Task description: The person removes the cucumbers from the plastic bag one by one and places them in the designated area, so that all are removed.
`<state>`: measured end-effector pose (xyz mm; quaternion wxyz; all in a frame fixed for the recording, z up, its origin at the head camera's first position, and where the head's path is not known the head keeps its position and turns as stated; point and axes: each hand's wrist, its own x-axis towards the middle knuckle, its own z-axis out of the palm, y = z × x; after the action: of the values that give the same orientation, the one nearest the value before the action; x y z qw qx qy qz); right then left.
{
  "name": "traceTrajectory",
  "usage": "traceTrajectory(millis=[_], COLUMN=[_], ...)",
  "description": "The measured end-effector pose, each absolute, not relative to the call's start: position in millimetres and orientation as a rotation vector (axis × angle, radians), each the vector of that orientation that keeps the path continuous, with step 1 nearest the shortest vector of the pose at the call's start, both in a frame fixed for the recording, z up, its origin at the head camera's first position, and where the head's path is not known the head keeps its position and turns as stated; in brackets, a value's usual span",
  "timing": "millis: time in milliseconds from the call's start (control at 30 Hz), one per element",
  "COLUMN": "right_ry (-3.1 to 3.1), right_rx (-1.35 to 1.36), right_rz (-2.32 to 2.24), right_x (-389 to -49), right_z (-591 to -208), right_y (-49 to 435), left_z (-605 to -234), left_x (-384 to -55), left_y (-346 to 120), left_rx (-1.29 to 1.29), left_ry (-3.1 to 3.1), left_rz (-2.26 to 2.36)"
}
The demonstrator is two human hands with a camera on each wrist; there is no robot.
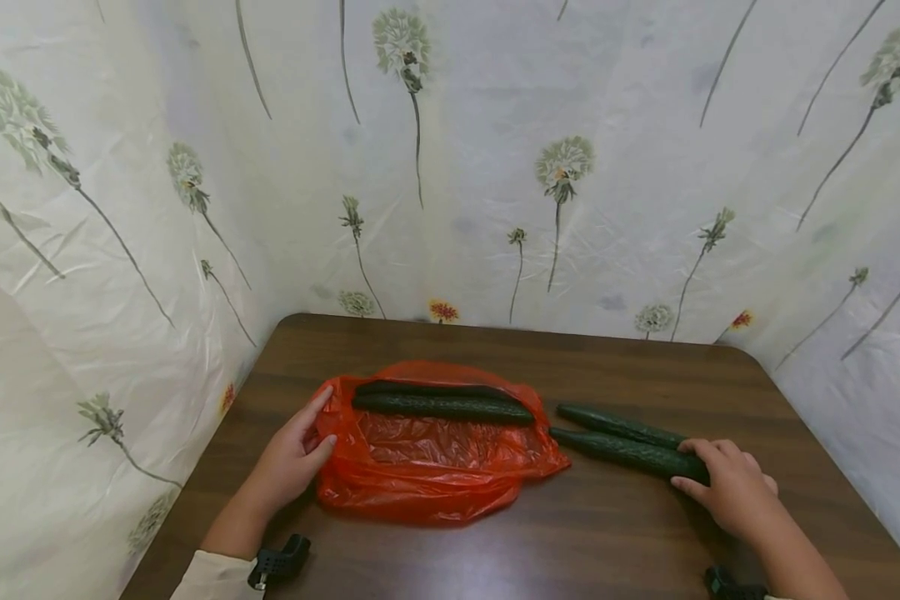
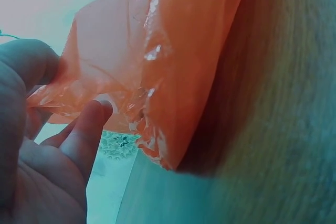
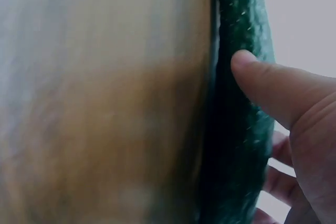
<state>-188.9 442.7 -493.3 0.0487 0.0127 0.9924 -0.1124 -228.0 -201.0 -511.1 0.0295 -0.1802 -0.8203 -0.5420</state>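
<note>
A red plastic bag [image 1: 450, 500] lies on the table with its mouth spread wide. Inside, toward its far side, two dark green cucumbers [image 1: 442, 406] rest side by side. My left hand [image 1: 292, 458] holds the bag's left edge, thumb and fingers around the thin film [image 2: 105, 61]. To the right of the bag, two more cucumbers lie at a slant, a rear one [image 1: 615, 423] and a front one [image 1: 622, 451]. My right hand [image 1: 735, 487] grips the front cucumber [image 3: 239, 129] near its right end, thumb on the near side and fingers on the far side.
The brown wood-grain table [image 1: 607, 542] has rounded far corners. A pale curtain-like sheet [image 1: 480, 167] printed with dandelions hangs behind it and along both sides. Dark bands with small devices [image 1: 281, 560] sit on both wrists.
</note>
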Motion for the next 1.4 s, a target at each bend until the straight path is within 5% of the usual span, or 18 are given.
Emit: traceTrajectory(millis=[600,1400], right_ry=[3.159,3.077], right_rx=[-0.239,-0.588], right_rz=[-0.426,-0.594], right_x=[-215,-264], right_z=[-461,-467], right_y=[349,203], left_z=[-509,-516], left_x=[-230,-230], left_y=[-201,-202], left_rx=[-0.544,-0.543], left_ry=[-2.564,-2.553], left_rz=[-1.632,-1.633])
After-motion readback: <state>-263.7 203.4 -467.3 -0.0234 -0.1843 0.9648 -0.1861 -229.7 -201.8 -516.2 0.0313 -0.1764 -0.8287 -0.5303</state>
